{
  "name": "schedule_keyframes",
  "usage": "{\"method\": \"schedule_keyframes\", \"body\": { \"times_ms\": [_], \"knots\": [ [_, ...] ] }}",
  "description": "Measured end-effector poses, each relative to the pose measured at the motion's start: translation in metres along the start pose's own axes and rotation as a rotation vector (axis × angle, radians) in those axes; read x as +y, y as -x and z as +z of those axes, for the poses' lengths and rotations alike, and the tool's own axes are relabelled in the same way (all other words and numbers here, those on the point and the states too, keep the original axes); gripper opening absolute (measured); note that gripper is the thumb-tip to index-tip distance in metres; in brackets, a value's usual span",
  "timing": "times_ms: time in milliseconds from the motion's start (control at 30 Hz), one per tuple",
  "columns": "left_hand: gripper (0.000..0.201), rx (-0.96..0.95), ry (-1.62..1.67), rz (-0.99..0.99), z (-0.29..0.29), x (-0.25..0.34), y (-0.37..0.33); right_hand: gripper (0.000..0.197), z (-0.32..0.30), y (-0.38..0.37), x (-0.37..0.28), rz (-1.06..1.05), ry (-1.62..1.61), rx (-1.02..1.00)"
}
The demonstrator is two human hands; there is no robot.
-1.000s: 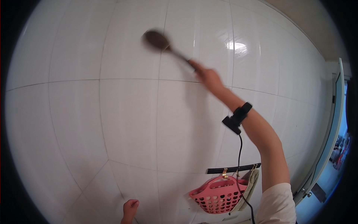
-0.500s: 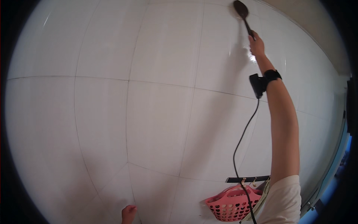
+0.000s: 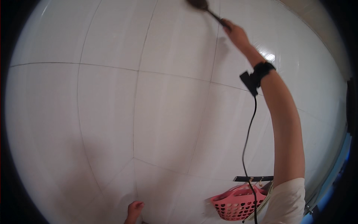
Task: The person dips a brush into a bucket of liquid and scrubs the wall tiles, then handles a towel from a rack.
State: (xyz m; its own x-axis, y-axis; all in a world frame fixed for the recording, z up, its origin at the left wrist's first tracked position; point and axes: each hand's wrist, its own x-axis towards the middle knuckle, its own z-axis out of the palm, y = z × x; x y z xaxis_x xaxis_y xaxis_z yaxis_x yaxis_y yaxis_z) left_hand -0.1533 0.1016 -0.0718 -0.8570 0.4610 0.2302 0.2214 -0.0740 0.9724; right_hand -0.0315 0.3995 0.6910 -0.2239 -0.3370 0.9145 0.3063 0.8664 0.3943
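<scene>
My right hand (image 3: 236, 33), arm stretched up, is closed round the handle of a dark brown oval-headed brush (image 3: 198, 4). Its head points up and left against the white tiled wall (image 3: 167, 112) and is partly cut off by the upper edge. Whether bristles face the wall cannot be made out. Low in the picture, my left hand (image 3: 135, 210) is curled into a loose fist, with nothing visible in it. It is in front of the lower wall, touching no object that I can see.
A pink perforated basket (image 3: 233, 205) hangs from a black hook rail (image 3: 253, 179) at the lower right, beside something greenish. A black device (image 3: 257, 76) is strapped to my right wrist, its cable (image 3: 246, 138) running down past the basket. A door edge (image 3: 324, 190) stands at the far right.
My right hand has swept the brush leftward along the upper wall, and the brush now tilts further left. My left hand has shifted slightly up and right, still curled.
</scene>
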Motion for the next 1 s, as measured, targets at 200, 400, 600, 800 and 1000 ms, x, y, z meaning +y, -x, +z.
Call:
{"method": "schedule_keyframes", "body": {
  "times_ms": [200, 400, 600, 800, 1000],
  "knots": [
    [0.012, 0.009, -0.082, -0.011, 0.000, 0.016, 0.009, 0.036, 0.015, 0.001, -0.024, 0.110, -0.062, -0.069],
    [0.014, -0.093, 0.037, -0.044, 0.014, 0.028, -0.003, 0.044, 0.020, 0.150, -0.092, -0.044, -0.026, -0.623],
    [0.010, -0.119, -0.100, -0.012, 0.015, 0.037, -0.012, 0.047, -0.064, 0.212, -0.046, 0.064, 0.030, -0.772],
    [0.012, -0.179, -0.020, -0.011, 0.037, 0.028, -0.018, 0.038, -0.197, 0.254, 0.119, 0.845, -0.191, 0.106],
    [0.012, -0.312, 0.043, 0.093, 0.081, 0.033, -0.032, 0.040, -0.181, 0.324, 0.116, 0.704, 0.020, 0.074]
  ]
}}
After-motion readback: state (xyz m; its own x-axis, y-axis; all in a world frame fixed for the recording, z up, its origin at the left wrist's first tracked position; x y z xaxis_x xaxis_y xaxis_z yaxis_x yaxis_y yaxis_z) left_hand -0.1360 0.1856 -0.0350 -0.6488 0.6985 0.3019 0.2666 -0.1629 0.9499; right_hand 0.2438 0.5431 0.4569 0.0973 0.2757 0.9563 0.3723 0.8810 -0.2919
